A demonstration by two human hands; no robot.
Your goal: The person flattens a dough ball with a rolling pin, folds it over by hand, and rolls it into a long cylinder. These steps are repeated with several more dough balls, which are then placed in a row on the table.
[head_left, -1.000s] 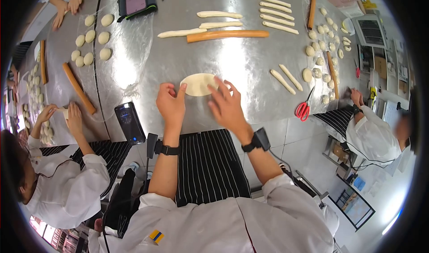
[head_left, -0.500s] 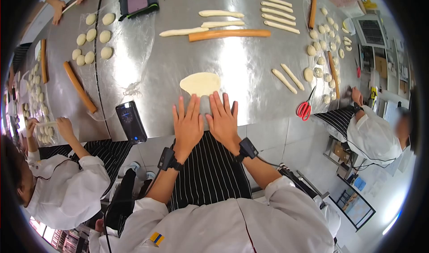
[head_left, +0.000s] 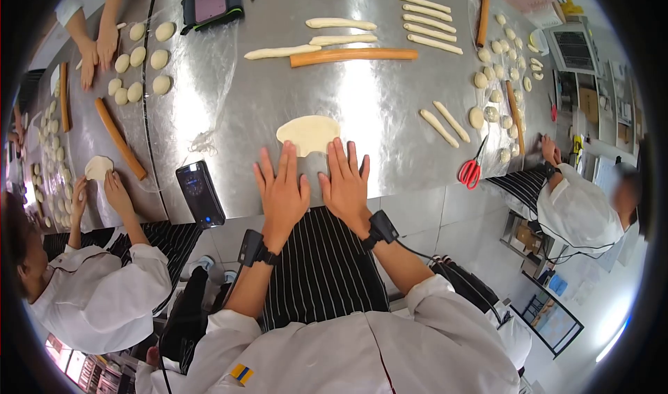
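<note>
A flat, oval sheet of dough (head_left: pixel 308 133) lies on the steel table in front of me. My left hand (head_left: pixel 283 188) rests flat with fingers spread, its fingertips at the near left edge of the dough. Beside it, my right hand (head_left: pixel 346 185) has its fingers stretched out, the fingertips touching the near right edge. Beyond the dough lies a wooden rolling pin (head_left: pixel 353 55), with long dough strips (head_left: pixel 341 24) behind it. Two thinner dough strips (head_left: pixel 439 129) lie to the right.
Red scissors (head_left: pixel 470 173) lie at the table's front right and a black phone (head_left: pixel 200 193) at the front left. Dough balls (head_left: pixel 159 59) and another rolling pin (head_left: pixel 120 138) are further left. Co-workers stand on the left, the right and at the far left.
My left hand has shifted slightly left, its fingers more spread. The near edge of the dough looks changed in shape. The left co-worker's dough is now flat on the table.
</note>
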